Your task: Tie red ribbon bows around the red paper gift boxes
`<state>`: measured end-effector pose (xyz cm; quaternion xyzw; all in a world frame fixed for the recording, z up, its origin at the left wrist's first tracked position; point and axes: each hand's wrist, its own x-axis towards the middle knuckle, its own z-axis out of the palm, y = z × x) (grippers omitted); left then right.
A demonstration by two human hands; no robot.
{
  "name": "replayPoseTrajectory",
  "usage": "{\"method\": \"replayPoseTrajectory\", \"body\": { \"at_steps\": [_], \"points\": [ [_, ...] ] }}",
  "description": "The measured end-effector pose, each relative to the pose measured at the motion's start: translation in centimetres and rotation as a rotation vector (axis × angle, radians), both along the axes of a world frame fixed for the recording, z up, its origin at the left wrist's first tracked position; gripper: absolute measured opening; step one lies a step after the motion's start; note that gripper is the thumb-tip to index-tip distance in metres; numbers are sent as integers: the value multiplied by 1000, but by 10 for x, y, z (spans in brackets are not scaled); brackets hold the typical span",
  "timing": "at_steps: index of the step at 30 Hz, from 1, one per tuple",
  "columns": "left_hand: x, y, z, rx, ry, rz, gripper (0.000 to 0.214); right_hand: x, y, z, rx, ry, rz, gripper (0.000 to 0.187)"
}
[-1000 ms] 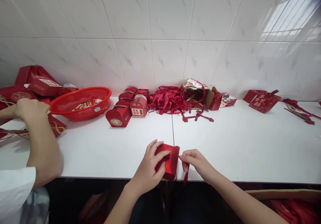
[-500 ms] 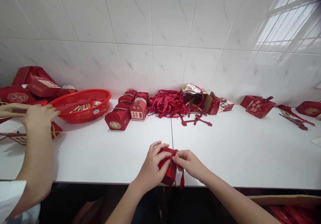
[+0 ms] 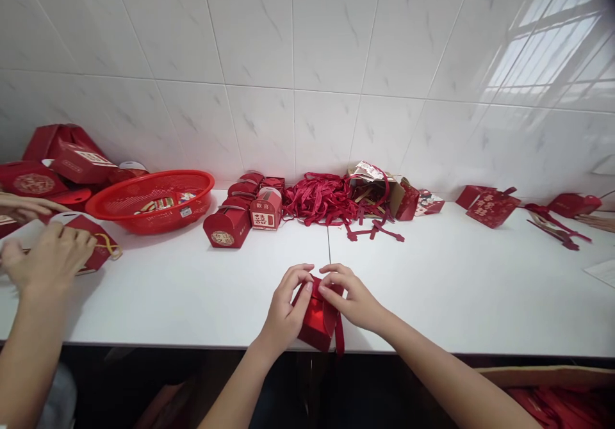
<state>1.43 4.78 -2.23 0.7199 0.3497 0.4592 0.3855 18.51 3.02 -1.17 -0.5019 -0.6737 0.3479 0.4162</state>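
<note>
A small shiny red paper box point(image 3: 314, 323) sits at the near edge of the white table point(image 3: 432, 288). My left hand point(image 3: 284, 307) wraps its left side, fingers curled over the top. From the right, my right hand point(image 3: 350, 298) pinches the box's top flap. A red ribbon strip point(image 3: 340, 334) hangs down from the box past the table edge.
A red mesh basket point(image 3: 154, 200) stands at back left, with finished red boxes point(image 3: 230, 223) beside it. A pile of red ribbons point(image 3: 321, 197) lies against the tiled wall, more red boxes point(image 3: 491, 206) at right. Another person's hands point(image 3: 45, 259) work on a red piece at far left.
My hands have come together over the box's top, closing the round flap that stood open a second ago. The other person's hands have dropped lower and leftwards.
</note>
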Motion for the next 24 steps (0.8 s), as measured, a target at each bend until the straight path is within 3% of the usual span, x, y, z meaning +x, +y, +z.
{"method": "replayPoseTrajectory", "body": {
  "at_steps": [2,5,7,9,12,15,18,21,24],
  "points": [
    [-2,0,-3,7,-8,11,12,-2,-1,11,21,100,23,20],
    [-8,-1,-11,-14,43,8,26,5,-23,37,50,337,-37,21],
    [-11,-1,-17,-114,12,-6,32,14,-48,58,174,515,-101,17],
    [-12,-1,-22,-257,-112,-6,32,21,-73,76,336,630,-71,15],
    [-11,-2,-24,-463,-371,55,31,22,-87,86,417,637,-67,16],
    [-9,-4,-21,-660,-600,71,32,8,-63,69,292,390,-111,19],
    [-8,-8,-18,-748,-757,34,31,-11,-24,37,4,60,-52,18],
    [-8,-12,-18,-768,-811,18,28,-24,2,8,-199,-68,2,21],
    [-7,-16,-19,-778,-810,14,27,-29,10,-6,-255,-95,-15,21]
  ]
}}
